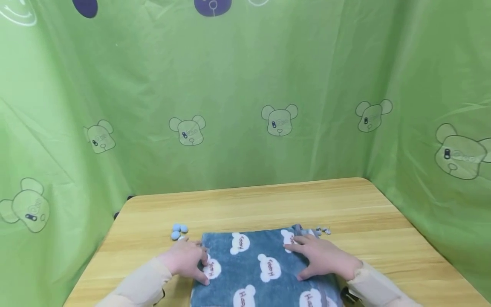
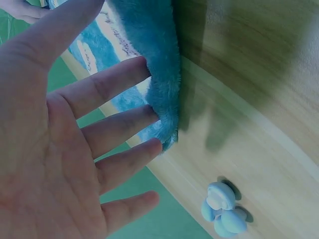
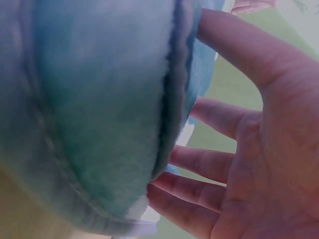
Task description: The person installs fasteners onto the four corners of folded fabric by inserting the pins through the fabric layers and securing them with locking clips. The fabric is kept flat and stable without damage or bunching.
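A blue-green plush cloth (image 1: pixel 258 273), folded into layers and printed with white bear heads, lies on the table. My left hand (image 1: pixel 186 258) is at its left edge, thumb and fingers spread. In the left wrist view the fingertips (image 2: pixel 142 64) touch the cloth's edge and the little finger stands off it. Over the cloth's right edge rests my right hand (image 1: pixel 322 258). The right wrist view shows its fingers (image 3: pixel 227 37) extended against the layered, stitched side of the cloth (image 3: pixel 109 99). Neither hand visibly pinches the fabric.
Several light-blue rounded pieces (image 1: pixel 176 234) lie on the wooden table (image 1: pixel 245 209) just beyond my left hand. Small blue bits (image 1: pixel 325 230) sit beyond the right hand, too small to identify. A green curtain (image 1: pixel 230 170) with bear prints hangs behind the table and along both sides.
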Demonstrator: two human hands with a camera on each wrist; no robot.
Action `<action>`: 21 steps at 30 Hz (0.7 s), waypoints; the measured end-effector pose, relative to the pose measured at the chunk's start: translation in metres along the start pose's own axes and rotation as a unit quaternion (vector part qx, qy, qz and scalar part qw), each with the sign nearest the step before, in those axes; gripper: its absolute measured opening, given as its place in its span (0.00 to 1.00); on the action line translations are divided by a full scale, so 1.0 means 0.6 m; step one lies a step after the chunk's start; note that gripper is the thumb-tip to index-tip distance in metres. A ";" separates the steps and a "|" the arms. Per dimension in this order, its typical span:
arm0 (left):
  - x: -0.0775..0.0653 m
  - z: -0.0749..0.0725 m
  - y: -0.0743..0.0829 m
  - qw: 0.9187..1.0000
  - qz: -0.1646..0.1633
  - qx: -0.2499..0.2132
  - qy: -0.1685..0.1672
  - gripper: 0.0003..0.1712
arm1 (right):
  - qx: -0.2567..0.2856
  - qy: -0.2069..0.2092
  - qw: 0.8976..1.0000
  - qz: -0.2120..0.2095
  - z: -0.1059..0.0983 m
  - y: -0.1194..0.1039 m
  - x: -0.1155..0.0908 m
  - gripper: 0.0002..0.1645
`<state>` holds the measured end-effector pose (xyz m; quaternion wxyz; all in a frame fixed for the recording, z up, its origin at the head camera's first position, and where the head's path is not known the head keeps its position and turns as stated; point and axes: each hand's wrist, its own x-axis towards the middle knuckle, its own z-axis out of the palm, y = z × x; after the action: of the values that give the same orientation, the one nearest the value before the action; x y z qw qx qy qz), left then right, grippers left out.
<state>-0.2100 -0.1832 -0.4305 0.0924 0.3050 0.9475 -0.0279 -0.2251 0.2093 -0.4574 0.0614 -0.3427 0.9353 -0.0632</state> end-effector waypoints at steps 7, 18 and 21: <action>0.024 0.010 -0.016 1.000 -0.016 0.001 0.003 0.28 | 0.035 -0.005 0.999 0.022 -0.002 0.012 0.031 0.52; 0.075 0.005 -0.037 0.996 -0.080 -0.045 0.003 0.28 | 0.046 -0.011 0.998 0.048 -0.006 0.052 0.096 0.52; 0.093 -0.002 -0.042 0.993 -0.106 -0.040 -0.011 0.28 | 0.046 -0.014 0.998 0.047 -0.012 0.059 0.112 0.51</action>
<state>-0.2694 -0.1712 -0.4402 0.1116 0.1983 0.9738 -0.0030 -0.2999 0.1931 -0.4610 0.0935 -0.2956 0.9456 -0.0983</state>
